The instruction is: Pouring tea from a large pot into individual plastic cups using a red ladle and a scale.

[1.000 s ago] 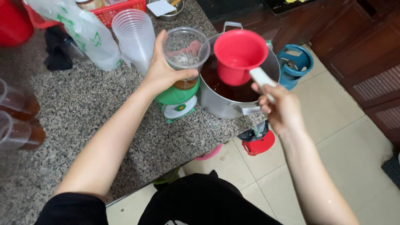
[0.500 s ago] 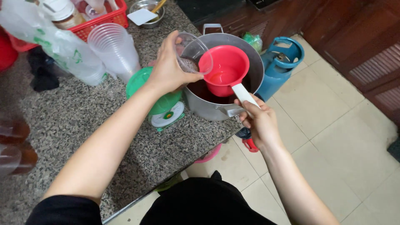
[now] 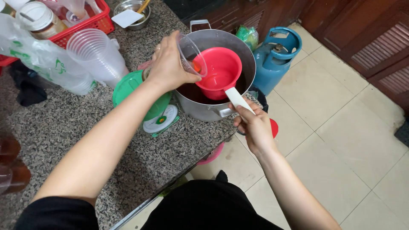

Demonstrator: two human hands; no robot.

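- We see the left hand [image 3: 168,64] wrapped tight around a clear plastic cup [image 3: 191,54].
- The cup is tipped on its side, with its open mouth facing the red scoop [image 3: 217,74].
- The cup hangs over the edge of the big metal pot [image 3: 213,108], right beside the scoop's rim.
- We see the right hand [image 3: 254,127] closed around the white handle [image 3: 237,99] of the red scoop.
- The scoop sits inside the pot, low down by the dark drink [image 3: 189,91] in there.
- The pot stands at the edge of the speckled stone counter [image 3: 85,127].
- Under the left wrist we spot a green kitchen scale [image 3: 147,102] with a round white dial, touching the pot's side.
- To the left of the scale lies a stack of clear cups [image 3: 96,55] on its side, next to a plastic bag [image 3: 38,55] with green marks.
- Behind them is a red basket [image 3: 85,27] with jars in it, and a small metal bowl [image 3: 134,10] stands near it.
- On the tiled floor [image 3: 341,127] past the pot stands a blue gas tank [image 3: 277,53].
- Two brown filled cups [image 3: 10,162] sit at the far left edge of the counter.
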